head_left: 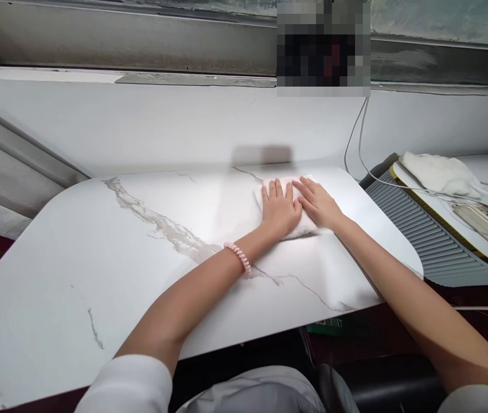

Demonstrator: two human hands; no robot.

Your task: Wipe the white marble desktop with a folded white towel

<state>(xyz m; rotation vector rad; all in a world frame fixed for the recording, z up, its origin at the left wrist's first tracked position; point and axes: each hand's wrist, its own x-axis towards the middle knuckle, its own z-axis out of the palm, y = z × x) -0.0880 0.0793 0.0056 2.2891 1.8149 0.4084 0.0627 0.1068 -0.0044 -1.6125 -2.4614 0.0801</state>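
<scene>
A folded white cloth (pixel 306 229) lies on the white marble-patterned tabletop (pixel 97 269), toward its back right. On top of it my left hand (pixel 278 207) rests flat with fingers spread and pointing away from me. My right hand (pixel 319 203) lies on the cloth's right side, fingers stretched out to the left and forward. The two hands touch or nearly touch near the left thumb. Much of the cloth is hidden under them. Around my left wrist is a pink coiled band (pixel 238 259).
At the right, another surface (pixel 437 218) with a yellow edge holds a fluffy white cloth (pixel 441 174) and a beige power strip (pixel 482 223). White cables (pixel 360 135) hang by the wall. Below the table's front edge sits a black padded seat (pixel 394 381).
</scene>
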